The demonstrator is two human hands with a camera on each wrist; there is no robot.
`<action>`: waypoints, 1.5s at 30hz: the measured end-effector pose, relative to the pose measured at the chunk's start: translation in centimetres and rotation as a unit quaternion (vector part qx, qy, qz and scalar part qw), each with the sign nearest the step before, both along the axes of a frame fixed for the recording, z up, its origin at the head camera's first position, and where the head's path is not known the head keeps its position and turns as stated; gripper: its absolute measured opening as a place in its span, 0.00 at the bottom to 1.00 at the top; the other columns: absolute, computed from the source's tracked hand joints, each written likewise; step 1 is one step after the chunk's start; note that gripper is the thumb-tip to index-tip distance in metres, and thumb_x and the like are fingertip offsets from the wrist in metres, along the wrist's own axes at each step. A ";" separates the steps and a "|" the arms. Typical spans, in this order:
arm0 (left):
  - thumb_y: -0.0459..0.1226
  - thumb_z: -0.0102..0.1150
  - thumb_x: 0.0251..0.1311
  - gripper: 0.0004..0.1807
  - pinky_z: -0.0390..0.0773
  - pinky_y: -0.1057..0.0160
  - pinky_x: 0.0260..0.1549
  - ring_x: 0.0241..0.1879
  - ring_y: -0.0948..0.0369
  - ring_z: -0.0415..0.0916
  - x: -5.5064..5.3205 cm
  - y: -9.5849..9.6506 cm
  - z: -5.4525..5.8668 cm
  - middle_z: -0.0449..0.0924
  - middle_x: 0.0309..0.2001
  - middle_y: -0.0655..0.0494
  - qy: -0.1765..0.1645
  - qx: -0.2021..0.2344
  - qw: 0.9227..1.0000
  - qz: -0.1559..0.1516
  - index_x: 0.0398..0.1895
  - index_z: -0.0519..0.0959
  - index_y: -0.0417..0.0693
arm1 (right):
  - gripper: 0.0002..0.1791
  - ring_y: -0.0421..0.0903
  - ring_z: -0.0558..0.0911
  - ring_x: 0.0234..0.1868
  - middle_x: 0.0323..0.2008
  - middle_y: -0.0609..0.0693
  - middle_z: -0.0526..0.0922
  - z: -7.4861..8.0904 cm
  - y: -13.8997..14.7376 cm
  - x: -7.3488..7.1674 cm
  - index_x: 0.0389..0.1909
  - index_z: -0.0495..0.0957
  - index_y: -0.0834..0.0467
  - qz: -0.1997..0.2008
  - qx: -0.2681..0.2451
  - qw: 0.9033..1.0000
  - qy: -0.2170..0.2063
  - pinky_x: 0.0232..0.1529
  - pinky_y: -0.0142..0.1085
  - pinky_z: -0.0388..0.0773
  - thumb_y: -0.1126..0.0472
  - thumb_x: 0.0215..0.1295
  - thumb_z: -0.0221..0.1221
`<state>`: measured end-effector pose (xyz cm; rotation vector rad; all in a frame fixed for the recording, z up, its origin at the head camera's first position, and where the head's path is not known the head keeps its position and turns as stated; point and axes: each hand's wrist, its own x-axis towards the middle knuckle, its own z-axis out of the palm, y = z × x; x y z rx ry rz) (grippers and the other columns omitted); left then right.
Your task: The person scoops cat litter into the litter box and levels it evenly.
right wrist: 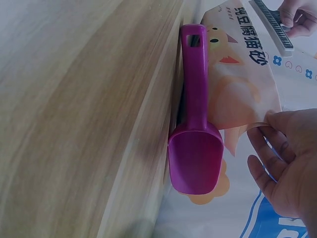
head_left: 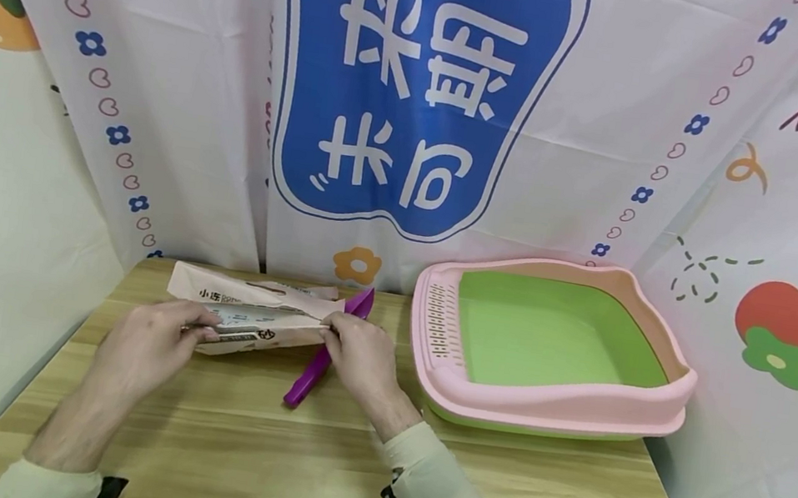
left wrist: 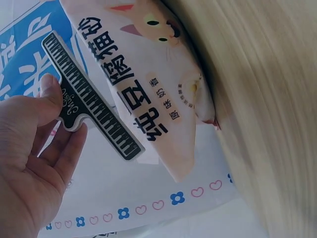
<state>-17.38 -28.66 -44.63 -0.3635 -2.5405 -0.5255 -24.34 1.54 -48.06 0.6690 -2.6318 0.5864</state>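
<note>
Litter bag gripped at its edge, clip held ready beside it

Tofu cat litter bag [left wrist: 158, 91] sits at the left of the wooden table [head_left: 264, 467], its top edges parted in the head view. The right hand [head_left: 361, 362] pinches one corner of that top between thumb and forefinger, its other fingers loosely bent; the hold probably keeps the limp edge stretched. The left hand [head_left: 148, 342] grips a piano-keyboard clip [left wrist: 94, 101] by its central tabs, thumb against fingers, likely because squeezing there works the spring and leaves the long bar free. Whether the clip touches the bag, I cannot tell.

A purple scoop [right wrist: 198, 119] lies just beside the bag, its handle towards the person, an easy way round for picking up. The pink-rimmed green litter tray [head_left: 552, 408] stands apart on the right, presumably giving both hands room.
</note>
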 end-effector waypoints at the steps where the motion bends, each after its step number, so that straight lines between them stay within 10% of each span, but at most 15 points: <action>1: 0.28 0.86 0.60 0.12 0.96 0.35 0.40 0.41 0.39 0.98 0.0 0.1 0.0 0.99 0.49 0.41 0.001 -0.001 1.000 -0.004 0.44 0.96 0.48 | 0.05 0.41 0.96 0.40 0.43 0.40 0.98 0.0 0.0 0.0 0.50 0.94 0.46 0.000 -0.001 1.000 0.001 0.41 0.40 0.92 0.50 0.85 0.72; 11: 0.34 0.85 0.66 0.13 0.96 0.34 0.49 0.48 0.41 0.97 0.2 0.5 0.0 0.97 0.59 0.42 -0.067 -0.024 0.997 -0.034 0.52 0.94 0.50 | 0.06 0.41 0.96 0.40 0.43 0.39 0.98 0.1 0.0 0.0 0.50 0.94 0.45 -0.003 0.001 1.000 0.003 0.40 0.40 0.91 0.50 0.85 0.72; 32: 0.38 0.87 0.63 0.13 0.98 0.49 0.49 0.44 0.59 0.96 0.7 2.7 -0.9 0.97 0.45 0.66 -0.142 -0.058 0.979 -0.138 0.46 0.93 0.63 | 0.05 0.42 0.97 0.42 0.45 0.39 0.99 0.0 -0.1 -0.1 0.50 0.94 0.45 -0.004 0.008 1.000 0.005 0.42 0.41 0.92 0.50 0.85 0.72; 45: 0.39 0.89 0.58 0.14 0.89 0.65 0.42 0.40 0.73 0.84 0.8 3.2 -1.8 0.91 0.40 0.75 -0.251 -0.068 0.941 -0.216 0.39 0.90 0.66 | 0.06 0.40 0.95 0.40 0.43 0.39 0.98 0.1 0.0 -0.2 0.50 0.94 0.45 -0.003 0.010 1.000 0.003 0.40 0.39 0.91 0.49 0.86 0.72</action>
